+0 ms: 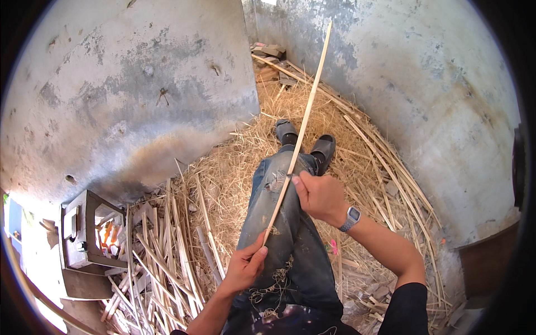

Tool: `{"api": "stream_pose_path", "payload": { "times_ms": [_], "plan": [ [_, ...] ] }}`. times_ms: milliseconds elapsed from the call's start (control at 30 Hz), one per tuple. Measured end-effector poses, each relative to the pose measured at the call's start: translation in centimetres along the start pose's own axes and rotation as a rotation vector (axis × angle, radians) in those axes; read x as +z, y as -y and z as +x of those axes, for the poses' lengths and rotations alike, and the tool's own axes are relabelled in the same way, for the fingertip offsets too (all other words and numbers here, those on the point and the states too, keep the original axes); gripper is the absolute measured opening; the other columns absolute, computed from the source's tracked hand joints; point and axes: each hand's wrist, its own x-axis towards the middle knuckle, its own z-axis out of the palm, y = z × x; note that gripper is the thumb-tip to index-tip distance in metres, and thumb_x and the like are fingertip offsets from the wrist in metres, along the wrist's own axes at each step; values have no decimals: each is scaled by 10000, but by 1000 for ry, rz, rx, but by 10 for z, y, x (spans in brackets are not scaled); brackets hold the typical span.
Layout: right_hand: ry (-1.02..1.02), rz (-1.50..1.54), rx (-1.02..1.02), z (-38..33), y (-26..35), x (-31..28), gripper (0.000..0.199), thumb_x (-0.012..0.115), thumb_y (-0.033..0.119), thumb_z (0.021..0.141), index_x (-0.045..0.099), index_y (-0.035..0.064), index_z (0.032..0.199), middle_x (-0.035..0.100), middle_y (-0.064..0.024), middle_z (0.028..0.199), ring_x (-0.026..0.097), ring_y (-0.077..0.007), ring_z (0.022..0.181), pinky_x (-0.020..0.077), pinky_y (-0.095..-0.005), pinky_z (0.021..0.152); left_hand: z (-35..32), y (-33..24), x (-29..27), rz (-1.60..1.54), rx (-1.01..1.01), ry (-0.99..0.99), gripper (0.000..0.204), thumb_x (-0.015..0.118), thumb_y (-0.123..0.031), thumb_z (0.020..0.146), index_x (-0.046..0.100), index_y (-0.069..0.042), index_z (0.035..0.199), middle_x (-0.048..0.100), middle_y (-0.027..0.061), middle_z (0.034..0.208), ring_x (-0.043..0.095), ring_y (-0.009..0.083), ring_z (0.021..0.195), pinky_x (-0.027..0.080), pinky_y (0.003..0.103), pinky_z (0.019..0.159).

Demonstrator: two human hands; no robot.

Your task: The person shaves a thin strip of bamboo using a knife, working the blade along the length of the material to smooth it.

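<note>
Stained, weathered concrete walls [139,84] close in a narrow corner whose floor is buried under pale straw-like shavings [234,167]. Down the middle stretch the person's legs in worn, torn jeans [285,234], ending in dark sandals [324,148].

Over the lap, the left hand [245,268] comes up from the lower edge with the forearm bare; its grip is pinched narrow, thumb and fingertips closed on the lower end of a long thin bamboo strip [304,120]. The right hand [318,195] reaches in from the right, the elbow bent and a dark sleeve at the upper arm, a grey wristwatch [350,218] on the wrist. Its fingers are curled shut around the strip further up, above the knee; whether it also holds a small blade there cannot be told.

Pale yellow, slender and nearly straight, the strip runs from the left hand diagonally up and to the right, past the right hand and over the sandals, its free tip reaching high against the far wall.

To the left lies a loose heap of split bamboo slats [162,257], beside a small grey metal stand [84,234].
</note>
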Motion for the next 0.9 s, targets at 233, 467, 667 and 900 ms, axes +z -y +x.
{"api": "stream_pose_path", "payload": {
  "times_ms": [233,467,667,900],
  "plan": [
    [245,55,-127,-62,55,8,330,601,325,1056,560,117,804,599,-135,566,618,-383,487,478,-494,452,4,6,-6,-52,-28,15,491,591,-178,1120,500,-74,1591,474,-77,669,400,27,555,326,219,503],
    [-41,-117,90,31,-6,-5,359,556,316,1081,586,85,807,627,-166,572,652,-399,514,518,-506,470,0,2,-15,-163,-65,101,485,560,-198,1134,489,-95,1602,386,-58,691,346,47,552,305,236,501],
    [-145,-108,86,55,-36,-4,391,533,323,1097,583,73,801,576,-184,563,615,-417,515,453,-517,459,2,0,-17,-227,-110,138,498,504,-207,1153,434,-76,1628,320,-49,678,280,58,537,277,249,487],
    [41,1,-36,-19,31,6,342,577,321,1066,576,98,807,599,-156,569,616,-388,484,460,-499,441,6,-6,-18,-268,-134,134,499,510,-253,1150,458,-57,1606,285,-46,625,247,67,509,256,254,478]
  ]
}}
